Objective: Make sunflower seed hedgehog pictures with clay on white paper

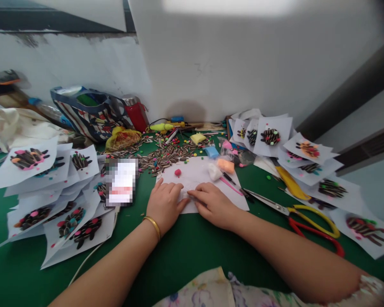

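Note:
A white sheet of paper point(195, 169) lies in front of me, with a small pink-red ball of clay point(178, 172) on it. My left hand point(166, 204) rests on the sheet's left side, fingers spread and thumb pointing right; a gold bangle point(152, 226) circles that wrist. Close beside it, my right hand point(213, 204) has its fingers drawn together in a pinch over the paper. Whatever sits between those fingertips is too small to make out. Near the right hand are a lump of white clay point(214, 171), a pink stick-like tool point(231, 186) and a dark pen point(232, 179).
Striped sunflower seeds point(166, 155) and coloured clay bits lie behind the sheet. Scissors point(275, 202) lie at right, beside a yellow-handled cutter point(292, 183). Paper cards with seed figures point(333, 187) pile up on both sides. A phone point(122, 182) with a cable stands left; a red flask point(137, 115) is behind.

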A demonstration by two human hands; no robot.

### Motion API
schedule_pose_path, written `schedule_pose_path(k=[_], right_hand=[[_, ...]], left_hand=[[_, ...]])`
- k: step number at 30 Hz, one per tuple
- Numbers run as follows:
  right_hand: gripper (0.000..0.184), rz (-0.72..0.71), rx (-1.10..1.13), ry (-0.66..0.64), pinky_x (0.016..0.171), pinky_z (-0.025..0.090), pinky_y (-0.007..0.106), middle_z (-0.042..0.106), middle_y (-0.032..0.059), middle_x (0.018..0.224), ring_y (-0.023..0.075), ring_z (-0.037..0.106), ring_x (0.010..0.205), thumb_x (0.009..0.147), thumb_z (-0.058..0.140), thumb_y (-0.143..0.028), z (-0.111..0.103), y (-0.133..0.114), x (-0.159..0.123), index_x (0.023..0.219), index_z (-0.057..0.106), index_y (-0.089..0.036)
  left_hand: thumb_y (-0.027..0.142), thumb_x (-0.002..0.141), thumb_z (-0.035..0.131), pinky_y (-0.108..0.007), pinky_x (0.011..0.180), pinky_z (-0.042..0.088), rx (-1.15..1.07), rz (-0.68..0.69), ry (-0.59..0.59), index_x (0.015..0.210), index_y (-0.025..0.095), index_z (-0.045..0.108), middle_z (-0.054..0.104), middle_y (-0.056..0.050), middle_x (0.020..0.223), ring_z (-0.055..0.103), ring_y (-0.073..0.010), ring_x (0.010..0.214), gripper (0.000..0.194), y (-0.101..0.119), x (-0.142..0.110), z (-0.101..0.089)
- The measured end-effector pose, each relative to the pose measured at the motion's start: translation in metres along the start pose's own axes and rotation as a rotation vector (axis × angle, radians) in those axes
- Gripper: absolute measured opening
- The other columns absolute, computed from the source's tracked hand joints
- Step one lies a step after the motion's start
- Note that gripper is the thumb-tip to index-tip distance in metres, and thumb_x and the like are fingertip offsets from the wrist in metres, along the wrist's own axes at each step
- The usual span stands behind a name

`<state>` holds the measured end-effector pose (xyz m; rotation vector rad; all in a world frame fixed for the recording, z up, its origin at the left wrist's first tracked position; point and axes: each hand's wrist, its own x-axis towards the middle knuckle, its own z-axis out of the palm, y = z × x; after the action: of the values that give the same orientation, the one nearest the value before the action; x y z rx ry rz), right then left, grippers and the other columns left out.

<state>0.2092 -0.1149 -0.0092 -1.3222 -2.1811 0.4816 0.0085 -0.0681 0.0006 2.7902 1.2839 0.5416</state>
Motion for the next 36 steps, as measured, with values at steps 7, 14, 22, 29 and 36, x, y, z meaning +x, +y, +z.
schedule_pose_path(k=[7, 14, 22, 29, 36], right_hand=[[0.04, -0.005, 0.019, 0.004, 0.094, 0.045, 0.041, 0.061, 0.0098, 0.107, 0.0227, 0.054, 0.102, 0.087, 0.052, -0.012, -0.003, 0.0, 0.0, 0.126, 0.06, -0.02], [0.039, 0.008, 0.005, -0.004, 0.094, 0.046, 0.041, 0.061, 0.01, 0.108, 0.0229, 0.055, 0.103, 0.087, 0.053, -0.012, -0.003, -0.003, 0.002, 0.124, 0.061, -0.019], [0.04, -0.039, -0.012, 0.006, 0.09, 0.045, 0.039, 0.06, 0.0086, 0.105, 0.0216, 0.054, 0.098, 0.086, 0.054, -0.011, -0.001, 0.0, -0.001, 0.124, 0.063, -0.023], [0.037, -0.053, -0.107, -0.049, 0.088, 0.041, 0.039, 0.057, 0.0071, 0.103, 0.0214, 0.05, 0.096, 0.087, 0.057, -0.015, -0.001, -0.003, -0.002, 0.121, 0.066, -0.029], [0.042, -0.06, -0.167, -0.075, 0.089, 0.039, 0.04, 0.056, 0.0081, 0.105, 0.0226, 0.048, 0.097, 0.088, 0.056, -0.016, -0.001, -0.007, -0.002, 0.127, 0.062, -0.029]], left_hand=[[0.041, 0.092, 0.052, -0.051, 0.112, 0.028, -0.16, -0.05, -0.014, 0.112, 0.02, 0.058, 0.069, -0.004, 0.092, 0.064, -0.0219, 0.093, 0.03, -0.011, 0.002, -0.001], [0.041, 0.084, 0.064, -0.053, 0.111, 0.029, -0.05, -0.036, 0.003, 0.109, 0.02, 0.06, 0.067, -0.006, 0.094, 0.062, -0.0258, 0.096, 0.033, -0.001, 0.002, 0.003], [0.038, 0.078, 0.071, -0.055, 0.113, 0.027, -0.202, -0.015, -0.059, 0.116, 0.022, 0.057, 0.069, -0.004, 0.098, 0.063, -0.024, 0.098, 0.044, -0.015, 0.0, -0.004], [0.029, 0.081, 0.068, -0.056, 0.114, 0.025, -0.25, -0.025, -0.076, 0.112, 0.022, 0.058, 0.069, -0.005, 0.103, 0.063, -0.0233, 0.102, 0.033, -0.022, -0.005, -0.004], [0.028, 0.081, 0.068, -0.055, 0.115, 0.025, -0.276, -0.038, -0.082, 0.113, 0.022, 0.058, 0.069, -0.004, 0.104, 0.063, -0.0225, 0.103, 0.035, -0.023, -0.005, -0.003]])
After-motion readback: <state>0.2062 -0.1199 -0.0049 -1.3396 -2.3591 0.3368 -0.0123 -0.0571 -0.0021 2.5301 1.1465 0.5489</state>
